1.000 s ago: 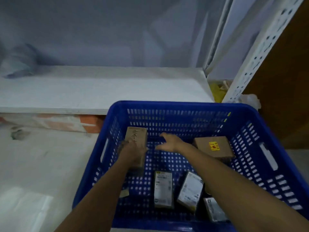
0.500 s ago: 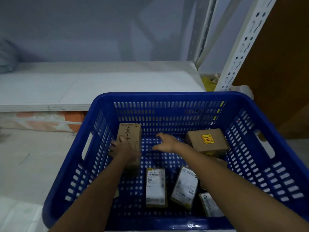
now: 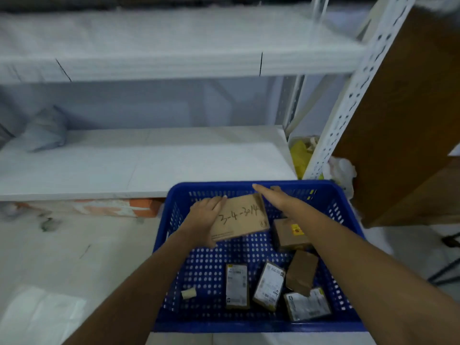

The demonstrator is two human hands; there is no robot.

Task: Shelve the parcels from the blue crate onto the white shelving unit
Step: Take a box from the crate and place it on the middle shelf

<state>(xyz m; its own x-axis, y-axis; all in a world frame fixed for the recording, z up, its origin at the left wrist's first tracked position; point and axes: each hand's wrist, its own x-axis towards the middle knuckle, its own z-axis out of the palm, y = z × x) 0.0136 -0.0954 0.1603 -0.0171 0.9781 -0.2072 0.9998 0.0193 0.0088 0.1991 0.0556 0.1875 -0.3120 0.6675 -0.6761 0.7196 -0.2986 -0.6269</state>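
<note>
Cardboard parcel (image 3: 240, 216) lifted above the blue crate (image 3: 258, 324), left hand (image 3: 206, 212) gripping its left edge, right hand (image 3: 273, 196) flat and spread against its right; press evenly, carry level to the shelf (image 3: 139, 165) ahead

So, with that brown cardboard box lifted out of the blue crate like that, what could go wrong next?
The flat brown cardboard box with handwriting seems gripped mainly by the left hand at one end, while the right hand looks open at its far edge; it might tilt and fall back onto the parcels below. Swinging it towards the white lower shelf, it could also catch the blue plastic crate's far rim.
</note>
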